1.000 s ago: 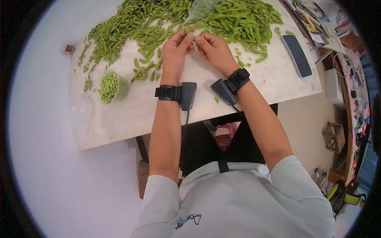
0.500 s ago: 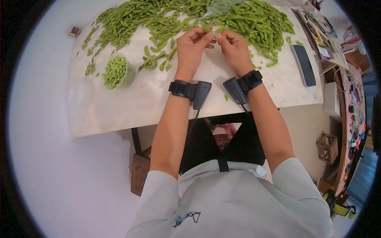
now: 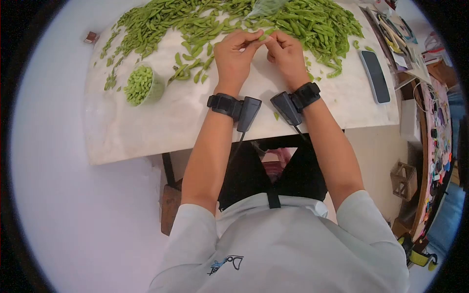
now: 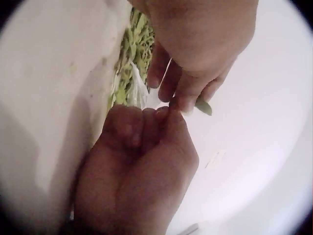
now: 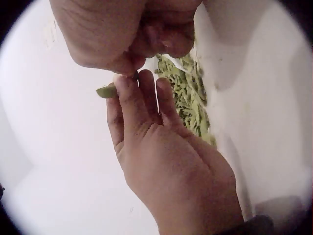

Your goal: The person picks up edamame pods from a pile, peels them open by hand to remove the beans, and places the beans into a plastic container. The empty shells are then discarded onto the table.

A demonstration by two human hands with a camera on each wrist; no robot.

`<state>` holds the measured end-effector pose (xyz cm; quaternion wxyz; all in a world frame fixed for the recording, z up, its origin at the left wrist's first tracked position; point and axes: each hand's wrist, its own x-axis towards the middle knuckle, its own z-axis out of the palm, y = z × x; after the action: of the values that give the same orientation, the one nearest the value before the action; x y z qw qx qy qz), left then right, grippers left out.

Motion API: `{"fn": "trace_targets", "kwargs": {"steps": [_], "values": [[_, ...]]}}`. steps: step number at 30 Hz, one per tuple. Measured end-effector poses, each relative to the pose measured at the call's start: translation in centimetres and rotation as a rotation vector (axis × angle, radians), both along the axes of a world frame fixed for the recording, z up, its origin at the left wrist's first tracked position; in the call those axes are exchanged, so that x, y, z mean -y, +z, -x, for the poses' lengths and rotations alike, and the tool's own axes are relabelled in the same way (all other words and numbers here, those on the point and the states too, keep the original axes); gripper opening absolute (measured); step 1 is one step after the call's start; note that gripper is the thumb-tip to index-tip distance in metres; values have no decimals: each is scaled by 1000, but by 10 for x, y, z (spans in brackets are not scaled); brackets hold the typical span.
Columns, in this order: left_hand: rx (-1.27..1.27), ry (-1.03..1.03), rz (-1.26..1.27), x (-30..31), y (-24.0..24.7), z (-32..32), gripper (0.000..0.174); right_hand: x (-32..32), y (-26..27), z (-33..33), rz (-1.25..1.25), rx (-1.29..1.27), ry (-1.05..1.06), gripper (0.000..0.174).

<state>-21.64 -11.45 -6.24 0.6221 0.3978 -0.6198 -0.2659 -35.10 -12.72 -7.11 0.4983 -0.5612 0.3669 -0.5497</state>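
Observation:
A green soybean pod point(image 5: 106, 91) is held between the fingertips of both hands, over the table near the pod piles. The right hand point(image 3: 292, 58) pinches it between thumb and index finger, and one end pokes out past the thumb in both wrist views. Meeting it from the other side, the left hand point(image 3: 232, 61) pinches at the pod's other end with thumb and index finger, its remaining fingers curled in. Those fingers hide most of the pod. To the left of the hands, a clear plastic cup point(image 3: 157, 88) is filled with shelled green beans point(image 3: 138, 85).
Beyond the hands lie a wide spread of pods point(image 3: 151, 24) and a denser heap point(image 3: 322, 27) at right. A thin plastic bag point(image 3: 264, 7) lies between them. Loose pods point(image 3: 183, 71) sit left of the left hand. A phone point(image 3: 375, 77) lies near the table's right edge.
The pod stuck up at the left fingertips earlier; now it lies between both hands' fingertips. The left hand has turned slightly inward. The head view has shifted, and the cup stays on the table.

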Motion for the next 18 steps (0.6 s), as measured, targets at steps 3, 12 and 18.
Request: {"fn": "trace_targets", "kwargs": {"steps": [3, 12, 18], "values": [[-3, 4, 22, 1, 3, 3, 13, 2, 0, -1, -60, 185, 81, 23], [-411, -148, -265, 9, -1, 3, 22, -3, 9, -3, -113, 204, 142, 25], [-333, -148, -208, 7, 0, 0, 22, -3, 8, -3, -201, 196, 168, 30]]}}
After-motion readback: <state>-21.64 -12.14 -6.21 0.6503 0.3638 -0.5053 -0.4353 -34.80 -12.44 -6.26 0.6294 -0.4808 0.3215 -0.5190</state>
